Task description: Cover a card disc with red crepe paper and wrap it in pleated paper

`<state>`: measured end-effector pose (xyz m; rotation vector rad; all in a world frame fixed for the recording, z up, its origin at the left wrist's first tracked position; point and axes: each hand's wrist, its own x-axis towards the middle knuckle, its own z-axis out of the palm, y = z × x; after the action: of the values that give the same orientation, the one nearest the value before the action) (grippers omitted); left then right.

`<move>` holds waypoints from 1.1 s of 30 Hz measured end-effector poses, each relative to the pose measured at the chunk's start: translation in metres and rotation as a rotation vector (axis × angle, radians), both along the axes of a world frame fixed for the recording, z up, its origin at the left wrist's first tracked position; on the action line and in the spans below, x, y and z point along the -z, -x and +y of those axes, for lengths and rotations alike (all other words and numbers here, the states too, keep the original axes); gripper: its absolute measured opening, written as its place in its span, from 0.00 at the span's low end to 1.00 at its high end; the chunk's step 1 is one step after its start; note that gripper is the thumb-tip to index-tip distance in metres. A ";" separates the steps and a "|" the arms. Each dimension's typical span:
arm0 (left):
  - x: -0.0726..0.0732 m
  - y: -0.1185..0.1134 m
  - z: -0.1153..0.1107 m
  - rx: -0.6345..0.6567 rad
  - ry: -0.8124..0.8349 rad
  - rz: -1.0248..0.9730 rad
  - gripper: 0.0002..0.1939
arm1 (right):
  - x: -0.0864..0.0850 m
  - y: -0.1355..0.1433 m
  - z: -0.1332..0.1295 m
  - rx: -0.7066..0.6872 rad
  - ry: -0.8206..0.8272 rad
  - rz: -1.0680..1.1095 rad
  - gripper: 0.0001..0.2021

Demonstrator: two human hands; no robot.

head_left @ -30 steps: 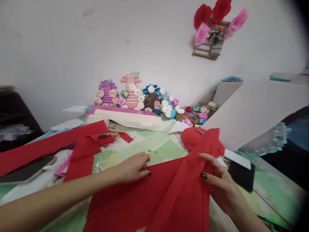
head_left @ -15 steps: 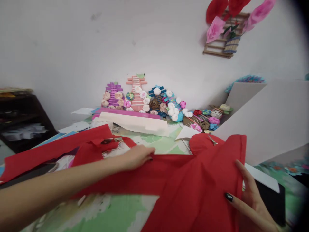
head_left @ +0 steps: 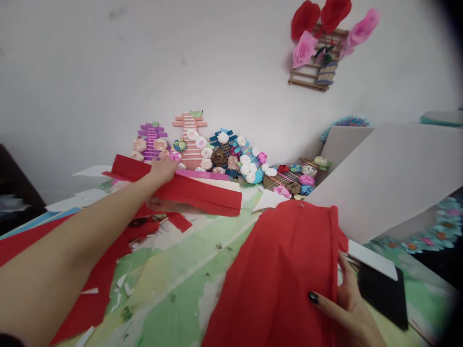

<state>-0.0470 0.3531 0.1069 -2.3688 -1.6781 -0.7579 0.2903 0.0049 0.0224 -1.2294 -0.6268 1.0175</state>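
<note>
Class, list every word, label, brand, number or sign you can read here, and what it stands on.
None: no readable text shows anywhere.
The red sheet, red strip, white card and black flat item show no lettering.
Papers at the left edge: too blurred to tell.

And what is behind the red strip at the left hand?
Behind the red strip, parts of a purple strip and a cream strip show; their covered parts cannot be seen.
</note>
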 end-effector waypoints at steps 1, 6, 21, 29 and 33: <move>0.007 -0.005 -0.006 -0.009 0.009 0.004 0.10 | 0.005 -0.002 0.002 -0.011 0.015 0.011 0.56; 0.057 -0.060 -0.085 0.137 0.194 0.005 0.06 | 0.030 -0.012 0.010 -0.034 0.089 -0.004 0.47; 0.104 -0.108 -0.167 0.320 0.827 -0.451 0.16 | 0.031 -0.013 0.008 -0.154 0.154 -0.315 0.32; 0.116 -0.081 -0.170 0.379 0.664 -0.461 0.15 | -0.011 -0.072 0.058 -0.052 0.347 -1.381 0.11; 0.116 -0.082 -0.173 0.402 0.547 -0.528 0.16 | -0.016 -0.105 0.091 0.056 0.369 -1.580 0.19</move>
<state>0.0352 0.1800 -0.0089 -3.1662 -1.7818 -1.2058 0.3949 0.0954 0.0383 -2.2774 -1.5984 -0.1264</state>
